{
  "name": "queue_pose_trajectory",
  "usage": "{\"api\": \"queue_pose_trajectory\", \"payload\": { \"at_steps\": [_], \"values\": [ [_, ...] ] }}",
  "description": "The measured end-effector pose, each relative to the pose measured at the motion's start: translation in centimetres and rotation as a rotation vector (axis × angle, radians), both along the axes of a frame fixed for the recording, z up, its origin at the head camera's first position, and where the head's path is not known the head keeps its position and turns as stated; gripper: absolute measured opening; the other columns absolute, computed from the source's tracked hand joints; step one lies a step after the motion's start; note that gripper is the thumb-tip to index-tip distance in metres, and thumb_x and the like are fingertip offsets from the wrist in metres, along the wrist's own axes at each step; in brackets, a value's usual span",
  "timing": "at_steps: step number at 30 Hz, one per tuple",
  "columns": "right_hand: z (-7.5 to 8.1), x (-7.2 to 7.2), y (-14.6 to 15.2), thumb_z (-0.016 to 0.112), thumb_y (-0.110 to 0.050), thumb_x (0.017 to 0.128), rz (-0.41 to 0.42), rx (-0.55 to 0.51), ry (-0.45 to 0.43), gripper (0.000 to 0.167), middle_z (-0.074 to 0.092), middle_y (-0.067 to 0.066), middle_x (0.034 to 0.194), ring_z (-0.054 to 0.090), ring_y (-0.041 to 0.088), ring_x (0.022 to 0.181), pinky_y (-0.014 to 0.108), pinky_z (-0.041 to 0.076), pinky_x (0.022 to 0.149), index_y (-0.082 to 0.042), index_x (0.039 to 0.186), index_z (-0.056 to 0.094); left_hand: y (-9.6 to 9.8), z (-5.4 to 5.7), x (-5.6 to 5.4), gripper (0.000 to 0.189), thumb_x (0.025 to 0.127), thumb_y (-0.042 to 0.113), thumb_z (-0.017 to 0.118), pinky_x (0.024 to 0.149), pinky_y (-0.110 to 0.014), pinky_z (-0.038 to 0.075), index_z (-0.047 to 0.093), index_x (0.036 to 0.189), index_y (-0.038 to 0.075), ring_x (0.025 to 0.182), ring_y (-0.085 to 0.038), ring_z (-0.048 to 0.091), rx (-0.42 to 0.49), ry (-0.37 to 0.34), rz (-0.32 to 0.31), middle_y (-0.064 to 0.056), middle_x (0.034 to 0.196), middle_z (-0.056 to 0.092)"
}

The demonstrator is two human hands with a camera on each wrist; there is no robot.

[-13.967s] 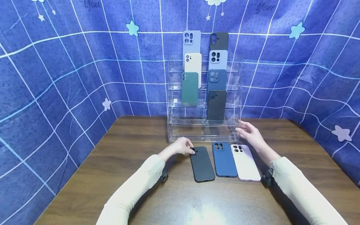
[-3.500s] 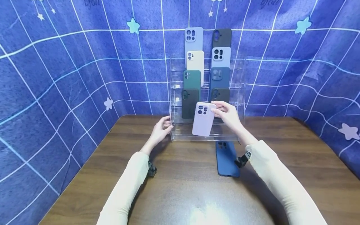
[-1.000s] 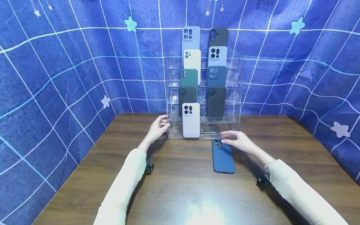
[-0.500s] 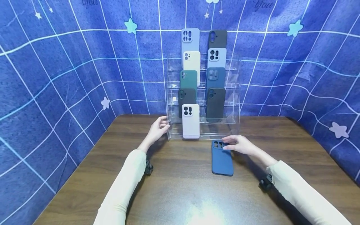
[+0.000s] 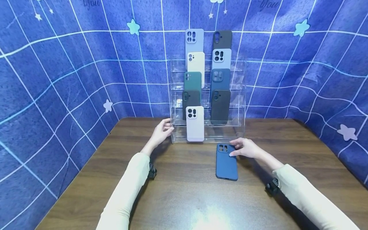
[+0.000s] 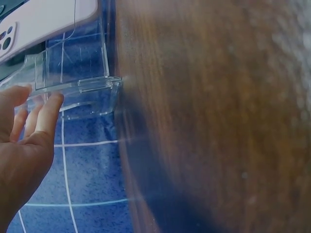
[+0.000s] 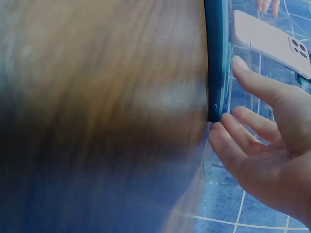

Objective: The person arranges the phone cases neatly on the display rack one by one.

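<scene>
A blue phone case lies flat on the table before the clear acrylic stand. My right hand is at its upper right corner, the thumb over its back and the fingertips right at its edge; in the right wrist view the thumb stands apart from the fingers. My left hand touches the stand's left side with fingers mostly straight. A lilac phone case stands in the bottom tier on the left. Behind it rise a black case, a green case and a cream case.
The stand's right column holds a black case, a navy case, a light blue case and another black case at the top. A periwinkle case tops the left column. A patterned blue curtain hangs behind the wooden table.
The left black case and then the lilac case have gone from the table into the stand. My right hand has come to the blue case, which has shifted slightly left. The left hand stays at the stand.
</scene>
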State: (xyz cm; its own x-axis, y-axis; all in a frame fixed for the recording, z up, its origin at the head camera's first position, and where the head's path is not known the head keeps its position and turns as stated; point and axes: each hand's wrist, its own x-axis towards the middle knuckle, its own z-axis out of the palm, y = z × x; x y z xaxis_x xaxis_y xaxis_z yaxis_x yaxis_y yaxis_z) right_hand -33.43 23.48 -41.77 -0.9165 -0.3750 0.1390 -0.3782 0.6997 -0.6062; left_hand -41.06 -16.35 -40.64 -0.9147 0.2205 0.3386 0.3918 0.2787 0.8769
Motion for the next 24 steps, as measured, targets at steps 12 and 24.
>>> {"api": "queue_pose_trajectory", "payload": {
  "at_steps": [12,24],
  "values": [
    [0.1,0.4,-0.2,0.081,-0.03,0.072,0.001,0.1,-0.036,0.064,0.06,0.021,0.109,0.061,0.027,0.092,0.037,0.052,0.081,0.006,0.12,0.059,0.0,-0.8,-0.8,0.05,0.092,0.01,0.059,0.082,-0.031,0.057,0.04,0.137,0.001,0.105,-0.032,0.06,-0.011,-0.001,0.019,-0.026,0.12,0.056],
    [0.4,0.4,-0.7,0.083,-0.028,0.069,0.027,0.091,-0.124,0.043,0.064,0.009,0.089,0.057,0.016,0.078,0.03,0.048,0.072,0.001,0.097,0.068,0.2,-0.7,-0.5,0.048,0.092,0.013,0.059,0.089,-0.04,0.053,0.043,0.136,0.003,0.109,-0.034,0.059,-0.09,0.053,0.089,-0.023,0.12,0.059]
  ]
}}
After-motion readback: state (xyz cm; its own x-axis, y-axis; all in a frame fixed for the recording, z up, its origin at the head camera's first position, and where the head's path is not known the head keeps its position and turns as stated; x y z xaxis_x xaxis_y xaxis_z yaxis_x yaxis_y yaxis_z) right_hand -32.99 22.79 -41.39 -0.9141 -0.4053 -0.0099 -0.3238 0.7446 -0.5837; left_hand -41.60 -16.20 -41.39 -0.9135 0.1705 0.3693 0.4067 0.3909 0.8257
